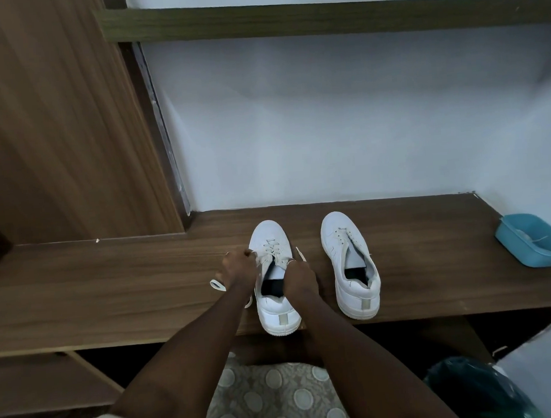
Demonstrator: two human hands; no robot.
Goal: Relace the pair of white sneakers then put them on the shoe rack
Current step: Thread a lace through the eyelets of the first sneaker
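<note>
White sneakers are set side by side on the wooden surface, toes toward the wall and heels toward the person. This way the eyelets are seen from above and both sides of each shoe can be reached.

The left sneaker is the one being worked on, and its heel juts slightly over the front edge of the surface. Its lace is threaded through the lower eyelets only. One end is pinched in the curled fingers of the left hand at the shoe's left side. The other end is pinched by the right hand at the right side, with the tip sticking up just beyond it. The ends appear to be drawn apart so that the crossings are tightened evenly before the next eyelets are threaded.

The right sneaker stands apart, untouched, with its tongue laid open. How far it is laced cannot be told.

A blue tub is kept at the far right, well clear of the work. Which shelf serves as the shoe rack cannot be told.
</note>
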